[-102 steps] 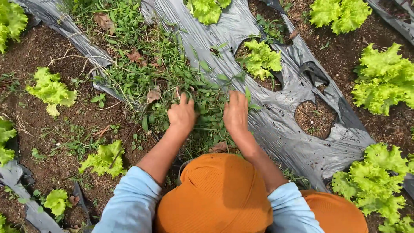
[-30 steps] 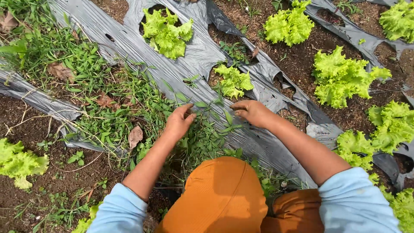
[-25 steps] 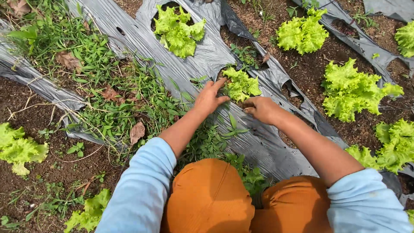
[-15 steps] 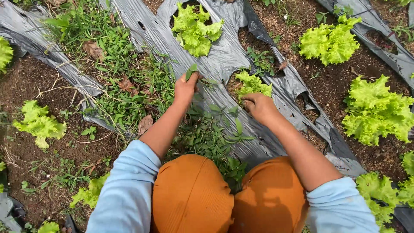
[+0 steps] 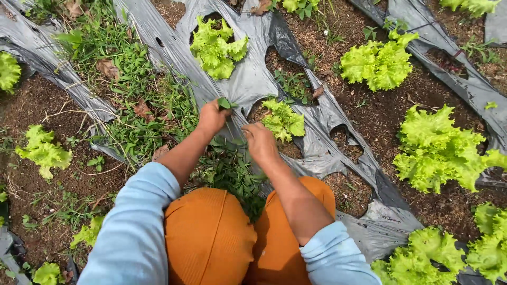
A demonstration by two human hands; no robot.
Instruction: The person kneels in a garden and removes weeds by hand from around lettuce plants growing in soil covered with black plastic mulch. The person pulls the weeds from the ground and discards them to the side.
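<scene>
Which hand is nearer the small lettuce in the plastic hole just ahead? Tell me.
The right. The right hand sits just beside the small lettuce, at its near-left edge. The left hand is farther left, closed on green weed leaves.

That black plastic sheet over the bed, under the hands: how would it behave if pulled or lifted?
The plastic sheet looks thin and floppy: it wrinkles and folds around the holes. It probably tears easily, since its edges near the small lettuce look ragged. Weeds lying on it may drag against a pull.
</scene>
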